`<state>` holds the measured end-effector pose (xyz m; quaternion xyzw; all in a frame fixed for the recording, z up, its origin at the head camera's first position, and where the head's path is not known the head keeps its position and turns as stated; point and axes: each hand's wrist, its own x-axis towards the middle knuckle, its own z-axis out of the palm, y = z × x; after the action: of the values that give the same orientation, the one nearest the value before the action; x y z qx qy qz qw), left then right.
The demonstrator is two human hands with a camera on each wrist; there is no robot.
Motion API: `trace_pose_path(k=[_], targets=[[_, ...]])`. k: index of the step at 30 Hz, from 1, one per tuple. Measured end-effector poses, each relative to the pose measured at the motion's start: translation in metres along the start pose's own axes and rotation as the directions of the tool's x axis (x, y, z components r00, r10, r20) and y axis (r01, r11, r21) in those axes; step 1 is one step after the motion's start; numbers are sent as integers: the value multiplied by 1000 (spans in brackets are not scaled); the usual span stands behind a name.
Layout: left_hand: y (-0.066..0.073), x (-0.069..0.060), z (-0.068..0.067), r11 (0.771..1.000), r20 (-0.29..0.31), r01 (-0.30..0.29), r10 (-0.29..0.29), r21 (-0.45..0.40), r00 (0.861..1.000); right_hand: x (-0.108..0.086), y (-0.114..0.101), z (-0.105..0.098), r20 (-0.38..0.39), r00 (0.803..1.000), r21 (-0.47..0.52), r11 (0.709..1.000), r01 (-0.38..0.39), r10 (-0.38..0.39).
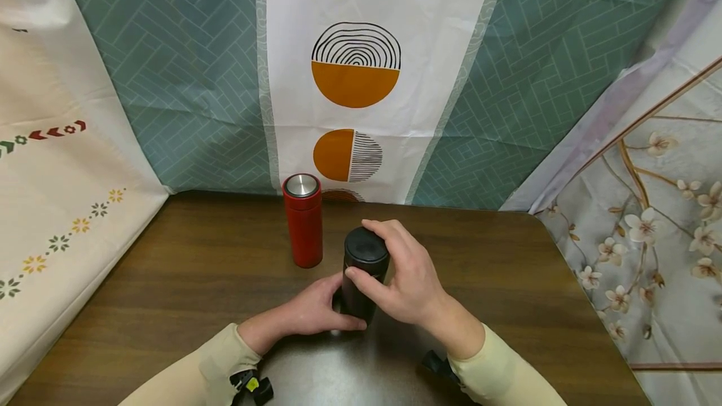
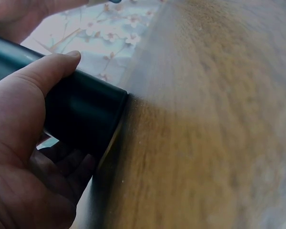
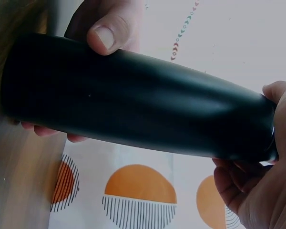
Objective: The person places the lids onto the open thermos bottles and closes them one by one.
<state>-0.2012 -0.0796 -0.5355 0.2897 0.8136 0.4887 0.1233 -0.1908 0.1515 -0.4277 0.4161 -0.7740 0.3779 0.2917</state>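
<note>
A black thermos flask (image 1: 356, 302) stands upright on the table, its dark lid (image 1: 366, 245) facing up. Low on its body, my left hand (image 1: 317, 311) grips it, with the thumb on the near side in the left wrist view (image 2: 62, 67). The fingers and thumb of my right hand (image 1: 410, 281) hold the flask around the lid. In the right wrist view, the flask (image 3: 138, 102) spans the picture between both hands. Behind and to the left stands a red thermos flask (image 1: 305, 234) with a silver-topped lid, touched by neither hand.
The brown wooden table (image 1: 186, 274) runs back to a green and white patterned curtain (image 1: 197, 80). A cream cloth (image 1: 68, 205) hangs at the left, and a flowered cloth (image 1: 648, 281) at the right.
</note>
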Motion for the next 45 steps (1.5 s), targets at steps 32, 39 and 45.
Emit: trace_pose_path(k=[32,39,45], targets=[[-1,1,-1,1000,-7,16,-16,16,1000,-1,3,1,64,998,30,999,-31,29],[-1,1,0,1000,-11,24,-23,17,1000,-1,2,0,65,997,28,999,-39,37],[0,0,0,1000,-11,25,-25,13,1000,-2,2,0,61,998,21,999,-33,32]])
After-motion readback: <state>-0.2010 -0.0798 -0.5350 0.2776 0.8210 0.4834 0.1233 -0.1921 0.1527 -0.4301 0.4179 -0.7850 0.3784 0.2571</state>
